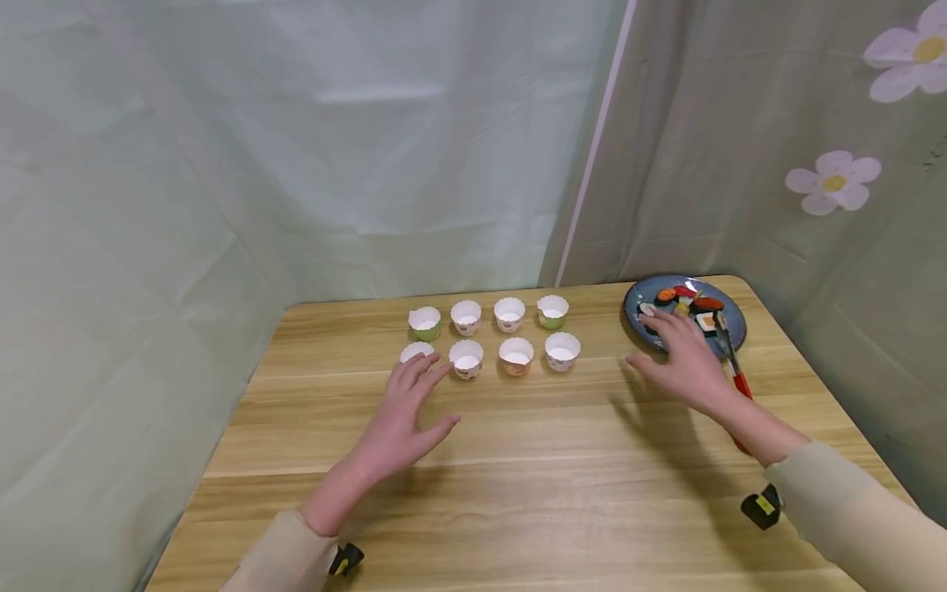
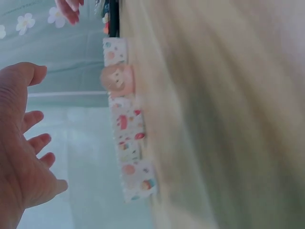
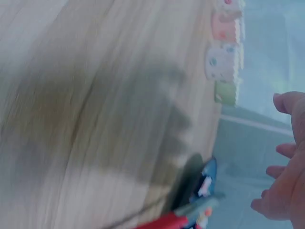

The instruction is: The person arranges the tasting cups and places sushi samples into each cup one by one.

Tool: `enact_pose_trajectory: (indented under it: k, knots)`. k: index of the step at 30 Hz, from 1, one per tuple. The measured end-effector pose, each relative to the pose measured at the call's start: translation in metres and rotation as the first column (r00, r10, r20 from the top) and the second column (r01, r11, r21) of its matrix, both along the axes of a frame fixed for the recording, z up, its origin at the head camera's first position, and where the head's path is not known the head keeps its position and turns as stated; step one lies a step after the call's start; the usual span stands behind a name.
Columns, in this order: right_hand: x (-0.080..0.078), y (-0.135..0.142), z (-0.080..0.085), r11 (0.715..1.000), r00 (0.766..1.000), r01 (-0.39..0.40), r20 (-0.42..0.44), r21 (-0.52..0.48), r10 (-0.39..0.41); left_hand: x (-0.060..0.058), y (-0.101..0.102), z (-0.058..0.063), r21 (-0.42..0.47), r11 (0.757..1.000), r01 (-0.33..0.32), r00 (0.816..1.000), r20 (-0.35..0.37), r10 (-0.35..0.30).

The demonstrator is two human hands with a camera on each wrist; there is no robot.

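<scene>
My left hand (image 1: 399,419) hovers over the table with fingers spread, its fingertips partly hiding the front-left paper cup (image 1: 417,353). In the left wrist view that hand (image 2: 21,138) is apart from the patterned cups (image 2: 127,121) and holds nothing. My right hand (image 1: 684,362) hangs in the air by the blue plate (image 1: 728,316), covering part of it, its fingers loosely extended. Several sushi pieces (image 1: 708,304) lie on the plate. A red-handled metal utensil (image 1: 741,385), seemingly tongs, leans on the plate's right side; my forearm partly hides it.
Paper cups stand in two rows at the table's middle back, among them a green back-left cup (image 1: 425,326) and a pinkish front cup (image 1: 515,362). A curtain (image 1: 444,164) hangs behind the wooden table (image 1: 533,485). Small black devices (image 1: 762,506) sit at my wrists.
</scene>
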State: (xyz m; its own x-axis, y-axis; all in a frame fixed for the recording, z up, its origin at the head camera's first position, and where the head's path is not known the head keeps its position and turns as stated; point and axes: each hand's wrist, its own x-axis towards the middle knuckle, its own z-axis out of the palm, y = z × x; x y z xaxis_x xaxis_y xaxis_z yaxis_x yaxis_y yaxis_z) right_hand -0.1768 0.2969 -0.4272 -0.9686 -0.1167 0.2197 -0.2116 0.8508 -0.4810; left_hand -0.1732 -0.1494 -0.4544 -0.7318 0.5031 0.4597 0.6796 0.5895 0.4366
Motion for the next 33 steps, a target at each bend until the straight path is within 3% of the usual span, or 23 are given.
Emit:
enact_pose_trajectory:
  k: [5,10,14,22,26,33]
  knots:
    - [0.011,0.026,0.012,0.997,0.996,0.077,-0.043,-0.001,-0.077,-0.012,-0.009,0.014,0.051,0.999,-0.007,0.995,-0.103,0.012]
    - [0.022,0.050,0.016,0.990,0.990,0.141,-0.003,-0.005,-0.141,-0.026,-0.019,0.026,0.089,0.995,-0.038,0.991,-0.128,0.050]
    - [0.030,0.066,0.015,0.987,0.987,0.161,0.027,0.003,-0.161,-0.037,-0.028,0.033,0.102,0.991,-0.089,0.992,-0.081,0.098]
    - [0.042,0.092,0.010,0.971,0.967,0.229,0.100,0.064,-0.235,-0.063,-0.043,0.040,0.131,0.974,-0.183,0.980,0.105,0.170]
    - [0.043,0.101,-0.002,0.965,0.952,0.246,0.166,0.090,-0.258,-0.080,-0.051,0.036,0.094,0.965,-0.244,0.959,0.174,0.225]
    - [0.042,0.108,-0.024,0.956,0.919,0.251,0.271,0.153,-0.285,-0.104,-0.070,0.020,-0.043,0.944,-0.327,0.923,0.198,0.329]
